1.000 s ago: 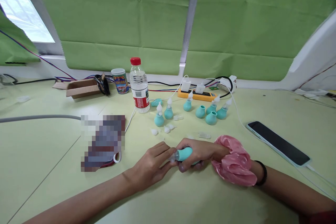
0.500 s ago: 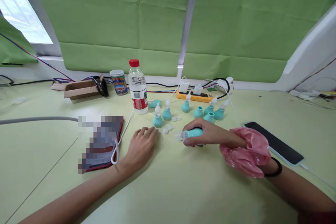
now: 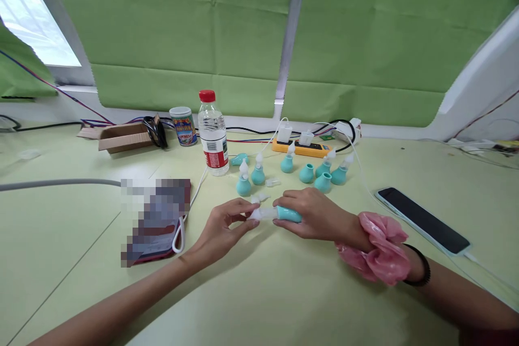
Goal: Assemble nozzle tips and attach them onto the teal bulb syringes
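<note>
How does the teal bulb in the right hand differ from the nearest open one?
The held bulb points sideways in the right hand; the open bulb rests on the table. A clear tube meets the held bulb's mouth; the open bulb's is bare. Both are teal.

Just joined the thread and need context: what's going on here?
A person is working with both hands at a table. The right hand grips a teal bulb with a clear tube at its neck, while the left hand pinches a whitish tip at the tube's far end; whether it is fully seated, I can't tell. Behind them stand five tipped bulbs and two open-necked bulbs, with a loose clear piece nearby.
</note>
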The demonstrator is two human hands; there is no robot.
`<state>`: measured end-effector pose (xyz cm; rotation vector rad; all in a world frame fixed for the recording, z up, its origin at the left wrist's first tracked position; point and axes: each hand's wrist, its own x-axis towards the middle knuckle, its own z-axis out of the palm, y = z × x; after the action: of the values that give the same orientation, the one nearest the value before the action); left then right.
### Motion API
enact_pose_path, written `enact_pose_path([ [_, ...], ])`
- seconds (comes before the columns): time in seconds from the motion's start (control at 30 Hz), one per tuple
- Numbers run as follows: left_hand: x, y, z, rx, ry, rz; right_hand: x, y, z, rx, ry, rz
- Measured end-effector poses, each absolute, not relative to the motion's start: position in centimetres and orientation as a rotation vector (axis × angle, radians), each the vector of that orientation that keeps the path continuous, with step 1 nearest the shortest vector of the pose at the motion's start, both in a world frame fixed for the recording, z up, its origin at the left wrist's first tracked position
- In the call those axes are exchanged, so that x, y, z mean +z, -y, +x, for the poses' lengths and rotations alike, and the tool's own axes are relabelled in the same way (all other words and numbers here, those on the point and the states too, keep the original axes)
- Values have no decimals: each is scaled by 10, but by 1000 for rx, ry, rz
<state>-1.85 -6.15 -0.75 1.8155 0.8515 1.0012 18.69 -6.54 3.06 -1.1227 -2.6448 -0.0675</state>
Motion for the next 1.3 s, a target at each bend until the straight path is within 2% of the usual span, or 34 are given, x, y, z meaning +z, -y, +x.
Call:
enact_pose_path([
  [0.23, -4, 59, -24, 804, -862, 2154, 31, 67, 187, -57, 2735, -1108],
  [0.53, 8, 61, -26, 528, -739, 2114, 29, 69, 189, 144, 2792, -963],
  [0.9, 1, 59, -25, 547, -831, 2169, 18, 72, 182, -56, 2830, -1120],
  [1.13, 2, 60, -24, 599, -789, 1872, 20, 68, 181, 233, 2659, -1044],
  [1.3, 12, 57, -25, 742, -770, 1735, 17, 70, 172, 661, 2478, -959],
])
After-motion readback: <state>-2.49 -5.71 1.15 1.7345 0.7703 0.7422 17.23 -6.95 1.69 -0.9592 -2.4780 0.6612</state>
